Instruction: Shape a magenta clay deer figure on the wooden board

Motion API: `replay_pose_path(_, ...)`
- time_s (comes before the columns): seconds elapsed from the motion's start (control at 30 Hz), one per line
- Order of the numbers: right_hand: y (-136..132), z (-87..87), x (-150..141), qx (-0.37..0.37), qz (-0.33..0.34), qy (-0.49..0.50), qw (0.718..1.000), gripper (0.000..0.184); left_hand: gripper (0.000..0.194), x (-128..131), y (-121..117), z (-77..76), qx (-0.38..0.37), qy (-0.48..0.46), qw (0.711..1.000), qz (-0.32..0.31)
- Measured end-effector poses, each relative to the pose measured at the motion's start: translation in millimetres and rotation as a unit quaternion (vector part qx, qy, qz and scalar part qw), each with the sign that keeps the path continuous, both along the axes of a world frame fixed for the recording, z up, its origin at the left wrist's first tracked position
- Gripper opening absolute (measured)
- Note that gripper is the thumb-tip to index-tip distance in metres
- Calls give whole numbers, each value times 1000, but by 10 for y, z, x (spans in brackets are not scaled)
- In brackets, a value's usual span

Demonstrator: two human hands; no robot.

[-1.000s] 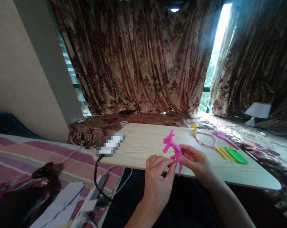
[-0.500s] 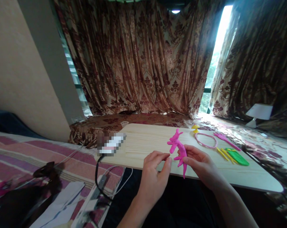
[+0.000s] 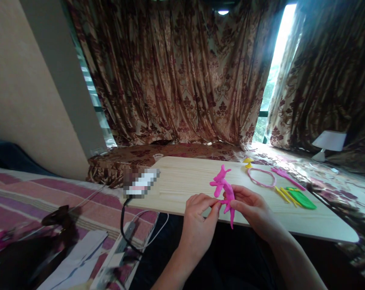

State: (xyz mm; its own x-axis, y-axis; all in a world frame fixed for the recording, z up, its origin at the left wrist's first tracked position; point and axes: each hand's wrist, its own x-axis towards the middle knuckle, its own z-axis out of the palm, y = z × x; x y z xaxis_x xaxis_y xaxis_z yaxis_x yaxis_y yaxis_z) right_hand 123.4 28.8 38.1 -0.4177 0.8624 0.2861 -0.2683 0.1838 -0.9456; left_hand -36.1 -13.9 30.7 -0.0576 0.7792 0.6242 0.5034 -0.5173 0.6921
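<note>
A pink clay animal figure is held up above the near edge of the wooden table. It has a head with pointed bits on top, a curved body, small limbs and a tail that hangs down. My right hand grips its body from the right between thumb and fingers. From the left, the thumb and forefinger of my left hand pinch the tip of a small limb low on the figure.
On the table's right lie a yellow mushroom-like piece, a pink twisted ring, a pink hand-ended stick, yellow strips and a green flat piece. A blurred-out device with a black cable sits left.
My left hand has moved slightly right and closed its fingertips on the figure's small limb. The figure has shifted a little left and down in my right hand.
</note>
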Motion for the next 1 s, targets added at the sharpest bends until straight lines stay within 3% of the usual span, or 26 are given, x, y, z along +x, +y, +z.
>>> replay_pose_path(0.17,3,11,8,-9,3,2,1000,33,19,-73,-13,34,-23,-53,998,-31)
replay_pose_path(0.43,-56,59,17,-57,50,-15,997,34,19,-180,-48,283,15,-97,994,-43)
replay_pose_path(0.67,-56,-14,48,-68,47,-32,996,32,15,-134,-14,288,20,-93,995,-37)
replay_pose_path(0.8,81,-3,126,-5,-25,-98,995,33,25,-255,116,122,18,-76,997,-3)
replay_pose_path(0.9,317,44,147,126,-112,-237,957,35,22,-427,265,-136,13,-71,996,46)
replay_pose_path(1.0,590,5,92,153,-136,-281,938,29,18,-568,383,-410,12,-72,995,71)
